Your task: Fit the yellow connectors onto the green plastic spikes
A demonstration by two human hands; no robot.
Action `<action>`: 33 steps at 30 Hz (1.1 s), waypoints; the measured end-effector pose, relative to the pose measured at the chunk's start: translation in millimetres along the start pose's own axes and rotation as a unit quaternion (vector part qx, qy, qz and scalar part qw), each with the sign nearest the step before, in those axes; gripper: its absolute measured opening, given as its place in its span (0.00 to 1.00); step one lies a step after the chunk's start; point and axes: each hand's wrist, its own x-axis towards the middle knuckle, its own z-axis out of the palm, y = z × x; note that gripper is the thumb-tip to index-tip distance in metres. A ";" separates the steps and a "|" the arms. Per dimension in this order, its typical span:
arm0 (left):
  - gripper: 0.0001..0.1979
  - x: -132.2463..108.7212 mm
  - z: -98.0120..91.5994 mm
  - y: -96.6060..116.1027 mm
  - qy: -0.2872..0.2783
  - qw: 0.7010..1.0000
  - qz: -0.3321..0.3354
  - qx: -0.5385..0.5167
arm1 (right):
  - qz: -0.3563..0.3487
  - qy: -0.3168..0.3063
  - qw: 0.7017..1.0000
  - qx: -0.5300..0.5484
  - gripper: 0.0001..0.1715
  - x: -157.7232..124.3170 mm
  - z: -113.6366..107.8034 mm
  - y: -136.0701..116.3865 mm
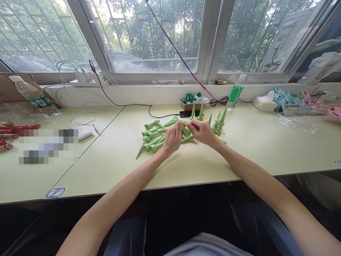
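Observation:
My left hand [173, 137] is closed in a pinch at the middle of the table, fingertips turned up. My right hand [201, 131] pinches just beside it, and the fingertips of both almost meet. What sits between them is too small and hidden to make out. A green plastic part [186, 131] shows between the hands; I cannot tell if it is held. Left of my left hand lies a pile of green plastic watering spikes [153, 135]. Behind and right of my right hand, several green spikes with small yellow valves [221, 121] stand point up.
A phone [183, 114] with a cable lies behind the hands, near a small box of green material [193, 101]. Water bottles [236, 93] stand at right and far left. A tissue box [265, 102] and blue and pink plastic clips [291, 103] are at the right.

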 end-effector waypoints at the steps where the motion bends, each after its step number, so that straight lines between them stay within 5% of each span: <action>1: 0.37 -0.2 -0.2 0.3 0.001 1.000 -0.005 -0.014 | 0.002 0.001 1.000 0.000 0.25 -0.1 0.0 0.1; 19: 0.40 10.5 -0.1 -2.5 -0.026 0.952 -0.191 -0.240 | -0.004 0.021 1.000 -0.016 0.27 -1.6 2.8 0.5; 33: 0.30 9.1 -0.9 4.1 -0.090 0.945 -0.218 -0.225 | -0.007 0.018 1.000 -0.012 0.23 -2.1 3.2 0.2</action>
